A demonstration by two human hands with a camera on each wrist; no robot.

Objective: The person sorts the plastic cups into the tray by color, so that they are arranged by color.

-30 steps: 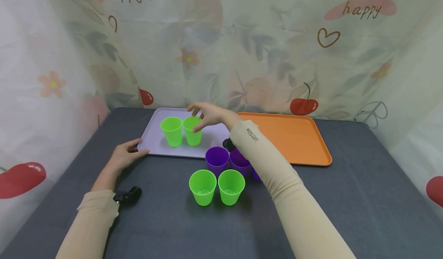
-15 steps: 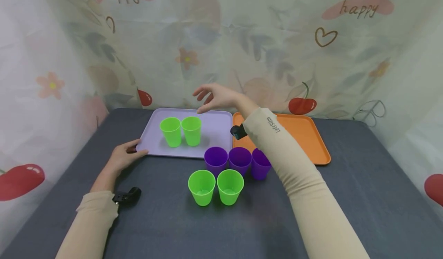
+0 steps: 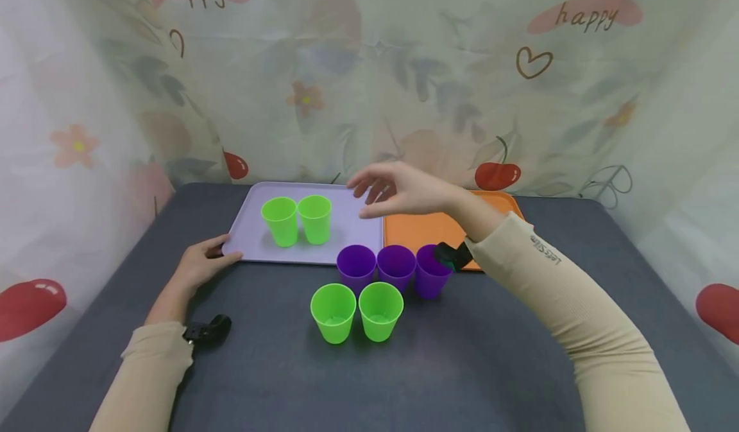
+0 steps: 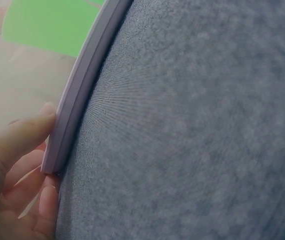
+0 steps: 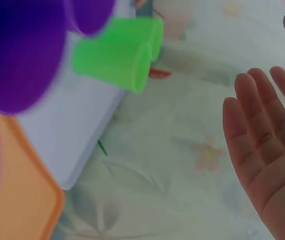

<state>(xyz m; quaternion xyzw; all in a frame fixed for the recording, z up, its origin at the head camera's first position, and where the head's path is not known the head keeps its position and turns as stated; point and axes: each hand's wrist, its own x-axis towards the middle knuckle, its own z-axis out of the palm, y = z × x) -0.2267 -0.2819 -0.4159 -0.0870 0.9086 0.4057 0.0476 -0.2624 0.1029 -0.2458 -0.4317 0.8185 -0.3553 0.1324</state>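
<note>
Since the earlier head frames, the right hand (image 3: 404, 191) has swung away from the rear green cups (image 3: 281, 223) and now hangs above the orange tray (image 3: 424, 230), thumb and fingers apart, holding nothing. In that head view the rear green cups stand upright on the lilac tray (image 3: 358, 233), rims touching or nearly so, while three purple cups (image 3: 396, 268) and the front green cups (image 3: 333, 313) stand on the worktop (image 3: 260, 368). The black wrist camera (image 3: 453, 255) overlaps the rightmost purple cup; contact cannot be told, but a dip of that wrist could probably tip it into its neighbours. In the left wrist view, the left hand (image 4: 17, 170) pinches the lilac tray's corner, thumb against the rim and fingers on the other side; a tug or lift there might topple its cups. In the right wrist view, purple cups loom close to the lens and the fingers are straight, which suggests a careless sweep back would strike those cups first.
</note>
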